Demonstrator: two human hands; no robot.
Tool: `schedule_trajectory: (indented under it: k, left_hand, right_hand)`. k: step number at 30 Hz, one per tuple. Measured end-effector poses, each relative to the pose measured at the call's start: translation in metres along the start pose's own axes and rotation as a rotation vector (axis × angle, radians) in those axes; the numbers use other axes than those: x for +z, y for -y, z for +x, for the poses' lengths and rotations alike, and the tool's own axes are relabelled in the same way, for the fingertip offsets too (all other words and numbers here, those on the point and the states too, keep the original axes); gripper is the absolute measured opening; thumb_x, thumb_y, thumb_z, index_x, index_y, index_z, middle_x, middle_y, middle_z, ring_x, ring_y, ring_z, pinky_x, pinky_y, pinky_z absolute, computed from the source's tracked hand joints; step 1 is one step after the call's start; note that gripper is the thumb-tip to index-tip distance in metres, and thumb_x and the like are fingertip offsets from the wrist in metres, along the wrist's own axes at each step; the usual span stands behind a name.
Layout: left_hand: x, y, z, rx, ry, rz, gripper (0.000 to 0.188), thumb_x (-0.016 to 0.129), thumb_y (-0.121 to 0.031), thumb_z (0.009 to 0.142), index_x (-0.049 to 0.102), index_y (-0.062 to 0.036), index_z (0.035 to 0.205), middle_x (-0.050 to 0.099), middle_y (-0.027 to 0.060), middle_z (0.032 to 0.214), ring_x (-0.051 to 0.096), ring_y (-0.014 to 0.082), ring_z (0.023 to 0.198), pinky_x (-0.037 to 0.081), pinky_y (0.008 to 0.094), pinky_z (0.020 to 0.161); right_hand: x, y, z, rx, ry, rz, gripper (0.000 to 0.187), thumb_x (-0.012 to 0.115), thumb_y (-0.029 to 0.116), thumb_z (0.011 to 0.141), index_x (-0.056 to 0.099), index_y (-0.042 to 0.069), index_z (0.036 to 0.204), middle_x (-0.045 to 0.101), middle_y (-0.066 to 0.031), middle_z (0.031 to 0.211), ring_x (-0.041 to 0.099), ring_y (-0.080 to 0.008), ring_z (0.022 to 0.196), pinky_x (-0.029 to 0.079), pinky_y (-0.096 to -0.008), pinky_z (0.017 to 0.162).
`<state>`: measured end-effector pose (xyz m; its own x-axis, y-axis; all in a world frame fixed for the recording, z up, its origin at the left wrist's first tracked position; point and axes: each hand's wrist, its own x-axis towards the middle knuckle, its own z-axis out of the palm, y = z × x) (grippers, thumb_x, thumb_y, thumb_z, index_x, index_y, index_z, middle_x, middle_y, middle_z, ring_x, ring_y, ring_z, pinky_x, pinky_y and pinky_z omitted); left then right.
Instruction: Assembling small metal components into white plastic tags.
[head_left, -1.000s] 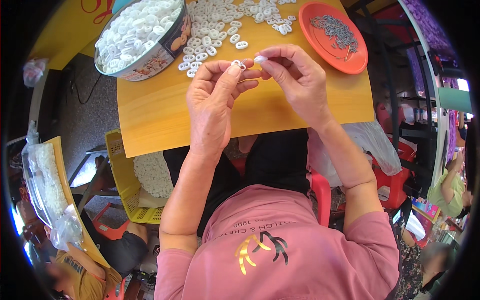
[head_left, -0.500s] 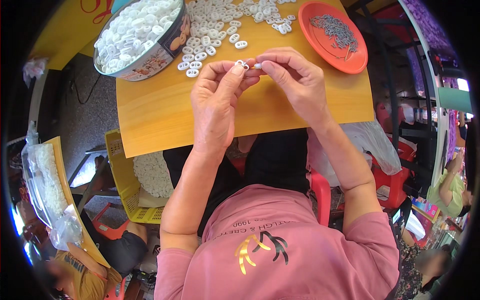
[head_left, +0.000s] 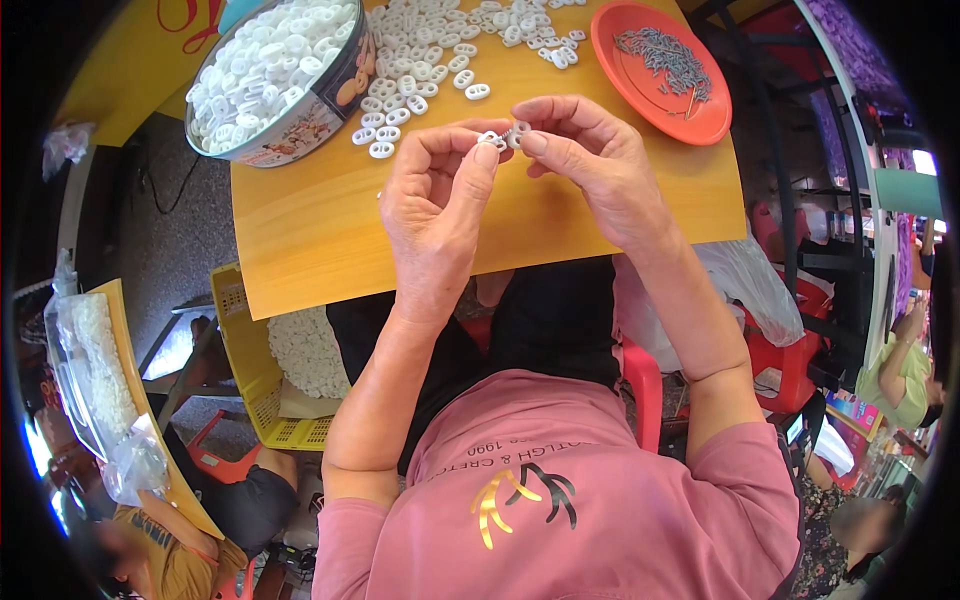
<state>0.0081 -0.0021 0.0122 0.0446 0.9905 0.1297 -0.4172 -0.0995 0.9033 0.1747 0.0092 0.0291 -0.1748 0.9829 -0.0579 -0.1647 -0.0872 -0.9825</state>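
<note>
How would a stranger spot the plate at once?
Start at the yellow table, top centre. Past the right hand, by the table's right edge, sits a round plate. Its red colour and grey pieces set it apart from the white pieces nearby.

This looks like a small workshop, with a tub (head_left: 300,132) of white pieces (head_left: 265,75), a red plate (head_left: 706,130) of metal parts (head_left: 668,65) and a yellow crate (head_left: 236,335).
</note>
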Motion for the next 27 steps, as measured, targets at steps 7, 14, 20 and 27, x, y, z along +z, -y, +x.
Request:
schedule_trajectory:
  k: [7,14,20,27]
  left_hand:
    - [-0.0018,-0.0027,0.0025,-0.144,-0.028,-0.169,0.012,0.061,-0.007,0.095,0.057,0.0008,0.103,0.066,0.0115,0.100,0.064,0.0150,0.092,0.051,0.0292,0.086]
    - [-0.0010,-0.0044,0.0035,-0.198,-0.009,-0.106,0.014,0.064,-0.011,0.094,0.059,0.0009,0.100,0.066,0.0096,0.092,0.064,0.0139,0.087,0.050,0.0279,0.083]
    - [-0.0012,-0.0039,0.0041,-0.200,-0.005,-0.101,0.014,0.064,-0.011,0.094,0.059,0.0010,0.099,0.065,0.0084,0.091,0.063,0.0130,0.086,0.050,0.0275,0.082]
    - [-0.0027,-0.0037,0.0039,-0.212,-0.011,-0.093,0.013,0.064,-0.010,0.094,0.060,0.0010,0.099,0.065,0.0076,0.091,0.063,0.0121,0.085,0.051,0.0272,0.081]
  right_hand:
    - [0.0019,0.0032,0.0003,-0.082,-0.035,0.083,0.022,0.064,0.008,0.092,0.065,-0.001,0.113,0.067,-0.0056,0.100,0.063,-0.0105,0.092,0.051,-0.0267,0.081]
    - [0.0029,0.0079,-0.0011,-0.212,0.005,-0.053,0.019,0.062,0.004,0.093,0.066,-0.001,0.111,0.067,-0.0047,0.098,0.062,-0.0095,0.091,0.052,-0.0249,0.078]
    - [0.0049,0.0064,0.0019,-0.318,0.000,-0.200,0.018,0.063,0.003,0.092,0.067,-0.001,0.110,0.066,-0.0035,0.099,0.060,-0.0072,0.086,0.050,-0.0219,0.072]
    - [0.0055,0.0067,0.0018,-0.325,-0.019,-0.228,0.017,0.062,0.002,0.093,0.067,-0.002,0.108,0.065,-0.0032,0.099,0.059,-0.0068,0.084,0.049,-0.0208,0.071]
